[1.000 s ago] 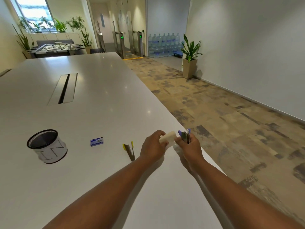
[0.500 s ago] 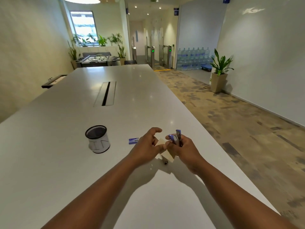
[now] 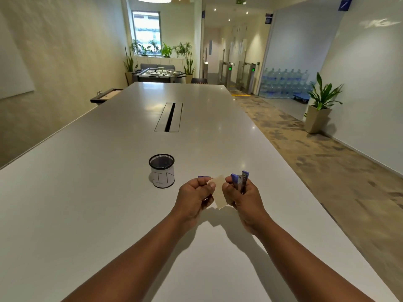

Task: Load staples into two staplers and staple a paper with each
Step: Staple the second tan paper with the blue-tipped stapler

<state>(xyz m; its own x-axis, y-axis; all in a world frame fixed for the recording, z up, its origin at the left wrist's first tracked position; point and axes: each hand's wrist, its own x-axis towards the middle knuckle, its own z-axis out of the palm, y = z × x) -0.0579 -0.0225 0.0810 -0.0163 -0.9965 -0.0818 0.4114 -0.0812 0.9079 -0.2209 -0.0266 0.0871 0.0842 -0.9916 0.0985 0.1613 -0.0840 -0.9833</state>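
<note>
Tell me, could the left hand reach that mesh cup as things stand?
Probably yes, but not freely: the mesh cup stands close ahead of the left hand with bare table between, yet that hand is pinching the paper.

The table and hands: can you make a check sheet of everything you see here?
Surface: white table, glossy, with a slot down its middle.
Job's things: blue stapler upright in the right hand; small paper held between both hands; blue staple box partly hidden behind the left hand.
Clutter: mesh cup with a paper label.
Grip: left pinches the paper; right holds the stapler.
Cables: nothing seen.
Surroundings: potted plant, water bottles, foosball table.
</note>
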